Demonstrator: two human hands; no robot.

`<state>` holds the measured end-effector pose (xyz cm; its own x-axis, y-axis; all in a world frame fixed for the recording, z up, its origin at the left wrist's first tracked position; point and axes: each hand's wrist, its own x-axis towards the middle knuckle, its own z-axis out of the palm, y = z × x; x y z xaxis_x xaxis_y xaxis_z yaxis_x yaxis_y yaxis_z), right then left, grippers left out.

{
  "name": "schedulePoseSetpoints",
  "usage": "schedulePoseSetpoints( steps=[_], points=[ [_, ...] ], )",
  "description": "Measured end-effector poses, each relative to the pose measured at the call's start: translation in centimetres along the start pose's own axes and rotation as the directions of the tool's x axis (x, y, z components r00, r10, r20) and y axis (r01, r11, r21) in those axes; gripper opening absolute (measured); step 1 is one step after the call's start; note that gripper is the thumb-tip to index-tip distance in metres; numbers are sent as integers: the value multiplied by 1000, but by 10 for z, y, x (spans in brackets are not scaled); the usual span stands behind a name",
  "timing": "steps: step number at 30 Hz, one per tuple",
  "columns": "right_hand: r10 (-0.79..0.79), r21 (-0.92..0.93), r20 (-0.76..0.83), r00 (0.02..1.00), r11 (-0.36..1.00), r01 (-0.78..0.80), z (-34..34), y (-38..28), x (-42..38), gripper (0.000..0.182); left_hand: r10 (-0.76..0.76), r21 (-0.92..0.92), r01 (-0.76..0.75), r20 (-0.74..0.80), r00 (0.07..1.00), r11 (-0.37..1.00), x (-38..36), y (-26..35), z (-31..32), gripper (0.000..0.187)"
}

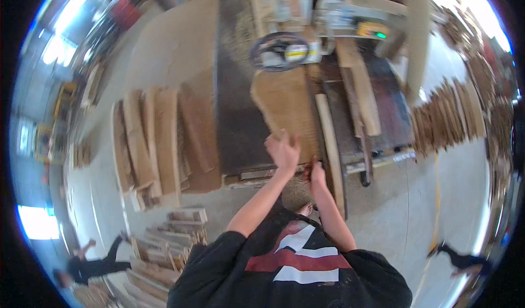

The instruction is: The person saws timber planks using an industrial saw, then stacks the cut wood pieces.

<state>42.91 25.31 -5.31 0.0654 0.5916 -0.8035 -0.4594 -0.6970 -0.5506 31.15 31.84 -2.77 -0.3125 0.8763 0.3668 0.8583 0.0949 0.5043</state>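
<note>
A wide, light-brown wooden board (288,97) with an uneven left edge lies on a dark machine table (239,122). Its far end reaches under the machine's head, near a dark handwheel (279,51). My left hand (284,150) rests on the board's near part, fingers somewhat spread. At the board's near right corner, my right hand (315,174) has its fingers curled against the end; the underside of this grip is hidden. Just right of the board runs a long pale wooden strip (330,149), close to my right hand.
Loose boards (156,138) lie on a surface at left. More wood pieces (358,89) sit on the machine's right side. A stack of boards (448,116) stands farther right, and a pale hose (417,40) hangs there. Two people (101,264) are at the lower left and right.
</note>
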Motion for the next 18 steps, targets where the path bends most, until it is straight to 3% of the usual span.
schedulePoseSetpoints(
  steps=[2, 3, 5, 6, 7, 9, 10, 11, 13, 14, 16, 18],
  points=[
    [67, 67, -11, 998, 996, -66, 23, -23, 5, 52, -38, 8, 38, 1, 999, 999, 22, 2, 4, 51],
    [44, 146, -22, 999, 988, -40, 36, -26, 14, 51, -107, -37, 109, 45, 993, 993, 38, 3, 2, 52],
    [-72, 65, 53, 996, 995, 69, 48, -37, 46, 51, -135, -68, 132, -48, 990, 989, 66, -3, 20, 51],
    [-68, 163, 44, 997, 985, 60, 60, -42, 56, 51, -190, -64, 191, 31, 981, 979, 82, 0, 14, 52],
    [-60, 182, -8, 998, 981, 60, 64, -46, 64, 50, -194, -71, 193, -9, 981, 979, 85, -1, 21, 52],
    [-64, 155, 67, 996, 987, 53, 68, -68, 66, 46, -221, -220, 218, 12, 975, 951, 107, -8, 21, 38],
    [25, 184, 58, 998, 982, -35, 80, -85, 61, 46, -239, -292, 241, 42, 970, 926, 118, -19, 26, 33],
    [3, 167, 81, 997, 986, -16, 86, -91, 65, 48, -269, -288, 268, 36, 962, 920, 122, -41, 28, 33],
    [-41, 158, 54, 998, 987, 32, 100, -105, 81, 49, -49, -600, 185, 237, 970, 778, 142, -87, 40, 28],
    [-40, 138, 58, 998, 990, 32, 108, -111, 87, 49, -66, -603, 195, 229, 971, 773, 151, -102, 28, 28],
    [-85, 183, 56, 995, 980, 73, 123, -119, 99, 49, -88, -393, 62, -48, 995, 917, 152, -145, -21, 25],
    [-96, 169, 67, 993, 982, 83, 136, -131, 114, 49, -221, -232, 175, -191, 956, 957, 143, -186, -58, 28]
  ],
)
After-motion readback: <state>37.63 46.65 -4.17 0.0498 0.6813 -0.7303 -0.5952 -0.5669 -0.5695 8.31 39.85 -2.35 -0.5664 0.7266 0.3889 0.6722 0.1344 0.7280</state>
